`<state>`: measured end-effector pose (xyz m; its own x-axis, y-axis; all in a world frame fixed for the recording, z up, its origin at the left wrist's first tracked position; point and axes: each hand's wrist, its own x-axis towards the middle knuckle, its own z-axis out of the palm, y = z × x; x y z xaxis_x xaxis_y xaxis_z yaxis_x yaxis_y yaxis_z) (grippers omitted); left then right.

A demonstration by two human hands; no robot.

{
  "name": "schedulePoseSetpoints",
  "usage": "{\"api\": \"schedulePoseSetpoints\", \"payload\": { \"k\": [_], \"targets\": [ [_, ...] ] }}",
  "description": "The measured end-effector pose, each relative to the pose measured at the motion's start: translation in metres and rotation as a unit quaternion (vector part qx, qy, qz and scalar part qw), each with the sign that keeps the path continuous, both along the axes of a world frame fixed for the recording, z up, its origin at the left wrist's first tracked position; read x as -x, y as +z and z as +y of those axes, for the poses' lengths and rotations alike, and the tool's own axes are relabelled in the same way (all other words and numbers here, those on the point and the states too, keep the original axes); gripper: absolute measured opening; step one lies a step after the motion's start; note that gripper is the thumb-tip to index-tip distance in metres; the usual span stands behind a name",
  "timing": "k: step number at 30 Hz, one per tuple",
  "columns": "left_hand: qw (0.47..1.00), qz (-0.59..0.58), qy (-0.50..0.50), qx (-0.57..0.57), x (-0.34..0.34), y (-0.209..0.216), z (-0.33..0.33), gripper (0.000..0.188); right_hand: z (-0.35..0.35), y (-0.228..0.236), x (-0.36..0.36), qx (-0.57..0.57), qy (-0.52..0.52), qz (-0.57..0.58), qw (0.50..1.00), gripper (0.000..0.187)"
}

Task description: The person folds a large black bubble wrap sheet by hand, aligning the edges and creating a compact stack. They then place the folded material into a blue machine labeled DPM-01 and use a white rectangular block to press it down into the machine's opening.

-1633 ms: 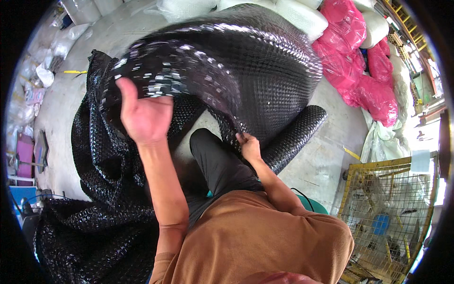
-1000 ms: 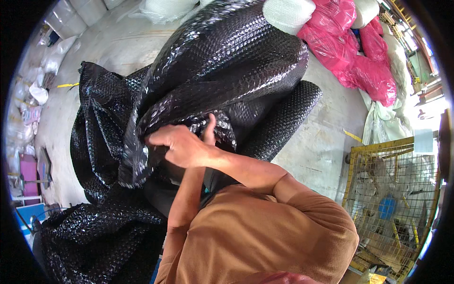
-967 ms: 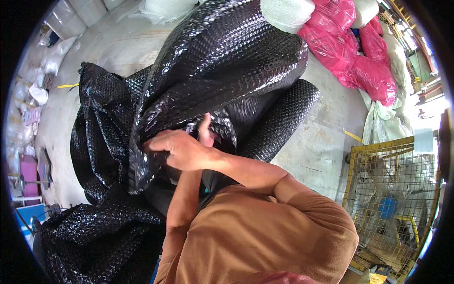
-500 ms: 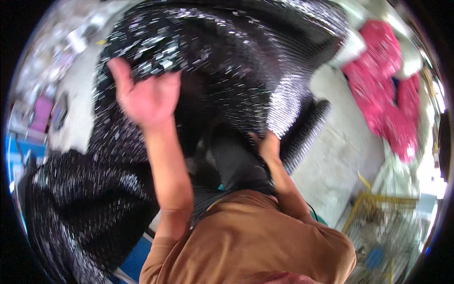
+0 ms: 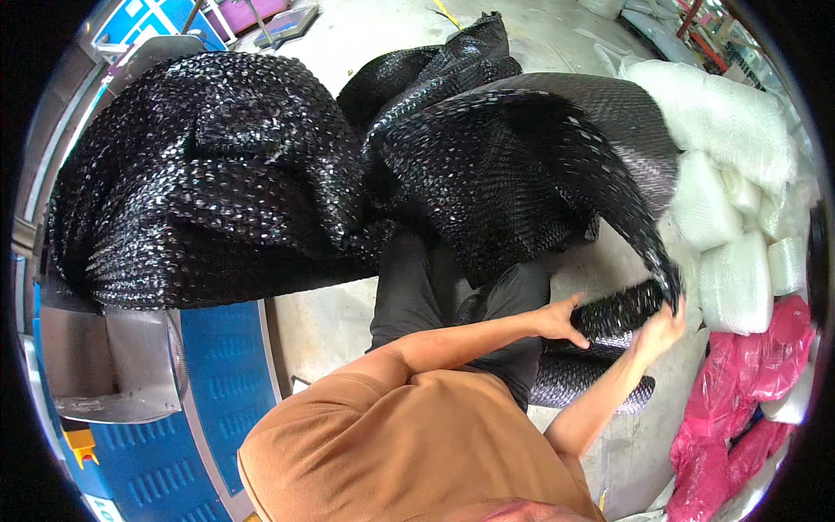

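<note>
Near one bumpy black plastic roll, the right hand has fingers holding one big, shiny, wrinkly black plastic sheet, the left hand fingers spread apart.

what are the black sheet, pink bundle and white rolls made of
Black sheet: probably glossy plastic bubble wrap, judging by its dimpled, glinting surface. Pink bundle: likely thin, shiny plastic film, given its creases. White rolls: perhaps cloudy bubble wrap, from their fine texture.
</note>
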<state>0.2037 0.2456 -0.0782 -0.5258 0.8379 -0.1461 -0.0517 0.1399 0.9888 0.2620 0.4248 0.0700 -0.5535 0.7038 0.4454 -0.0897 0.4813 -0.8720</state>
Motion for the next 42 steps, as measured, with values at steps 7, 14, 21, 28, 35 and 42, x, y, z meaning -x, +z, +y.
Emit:
{"api": "schedulePoseSetpoints", "payload": {
  "k": [7, 14, 21, 28, 35, 42],
  "targets": [
    [0.981, -0.030, 0.077, -0.174, 0.018, -0.023, 0.032, 0.051, -0.159, 0.044, 0.047, -0.046, 0.146, -0.100, 0.983, 0.064],
    [0.823, -0.372, 0.220, -0.368, 0.132, 0.197, -0.059, 0.053, -0.147, -0.035, 0.036, -0.199, -0.086, -0.062, 0.974, 0.117],
    [0.809, -0.234, 0.205, -0.498, 0.164, 0.291, -0.117, 0.062, -0.088, -0.175, -0.048, 0.086, -0.117, -0.343, 0.928, 0.041],
    [0.945, -0.172, 0.227, -0.159, 0.151, 0.110, -0.078, 0.088, -0.049, -0.056, -0.007, 0.178, -0.162, -0.176, 0.954, 0.031],
    [0.992, 0.062, -0.076, -0.080, 0.044, -0.063, -0.030, 0.092, -0.136, 0.048, 0.082, -0.055, 0.189, -0.199, 0.960, 0.036],
    [0.980, -0.168, 0.090, -0.066, 0.079, 0.020, -0.065, 0.081, -0.176, 0.006, 0.054, -0.060, 0.368, -0.103, 0.922, 0.031]
  ]
}}
